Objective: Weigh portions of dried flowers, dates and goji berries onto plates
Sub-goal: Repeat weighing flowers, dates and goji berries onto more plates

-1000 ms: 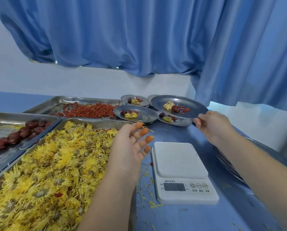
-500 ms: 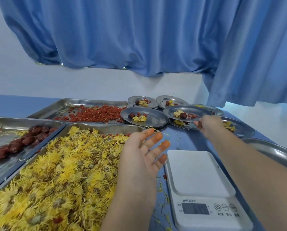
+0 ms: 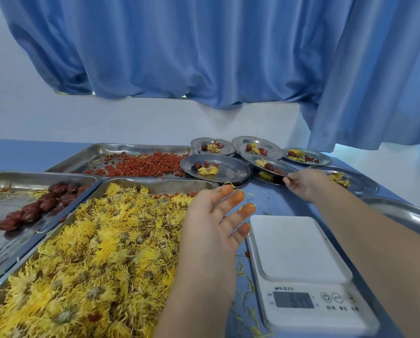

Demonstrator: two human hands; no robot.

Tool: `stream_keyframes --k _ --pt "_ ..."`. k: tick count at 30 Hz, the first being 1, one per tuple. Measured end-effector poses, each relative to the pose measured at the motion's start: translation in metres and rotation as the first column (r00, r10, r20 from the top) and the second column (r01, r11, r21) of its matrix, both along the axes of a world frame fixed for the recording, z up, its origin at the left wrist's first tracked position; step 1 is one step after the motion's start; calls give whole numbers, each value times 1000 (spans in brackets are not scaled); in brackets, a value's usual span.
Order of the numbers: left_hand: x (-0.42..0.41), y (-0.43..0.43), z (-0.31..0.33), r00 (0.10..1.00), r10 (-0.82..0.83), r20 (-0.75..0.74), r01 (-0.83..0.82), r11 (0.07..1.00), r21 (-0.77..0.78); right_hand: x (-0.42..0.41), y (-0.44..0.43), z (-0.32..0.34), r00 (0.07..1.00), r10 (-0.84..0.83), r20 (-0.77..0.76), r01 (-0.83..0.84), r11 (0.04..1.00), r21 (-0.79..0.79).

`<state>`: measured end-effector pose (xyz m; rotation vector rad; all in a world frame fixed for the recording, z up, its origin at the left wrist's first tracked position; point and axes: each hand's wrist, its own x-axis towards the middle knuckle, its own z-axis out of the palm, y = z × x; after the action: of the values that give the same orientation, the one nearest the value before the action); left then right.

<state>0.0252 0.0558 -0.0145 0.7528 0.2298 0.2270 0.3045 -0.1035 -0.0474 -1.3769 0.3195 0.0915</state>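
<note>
The shiny round steel plate [image 3: 277, 162], aloft a second ago, now lies on another; the right hand [image 3: 304, 182] pinches its rim. The left hand [image 3: 211, 223] is spread, fingertips [image 3: 237, 197] orange.

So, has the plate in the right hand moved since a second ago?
Yes. The right hand has lowered the plate: it was raised above the neighbouring plate, and is now level beside it.
</note>
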Motion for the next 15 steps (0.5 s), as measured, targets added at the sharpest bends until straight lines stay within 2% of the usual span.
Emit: stream_keyframes --k 4,10,13,15 --pt "1 -1 0 1000 -10 -4 10 1000 18 -14 -5 9 995 104 0 -104 995 -9" --pt "-2 -5 0 999 -42 7 41 997 64 -54 -14 33 985 162 66 -168 981 94" --pt "-2 -6 -2 999 -51 -14 52 993 104 -93 -23 43 972 175 159 -191 977 91" --pt "-3 -7 -3 998 -54 -33 58 990 126 -124 -38 43 948 148 282 -158 987 11"
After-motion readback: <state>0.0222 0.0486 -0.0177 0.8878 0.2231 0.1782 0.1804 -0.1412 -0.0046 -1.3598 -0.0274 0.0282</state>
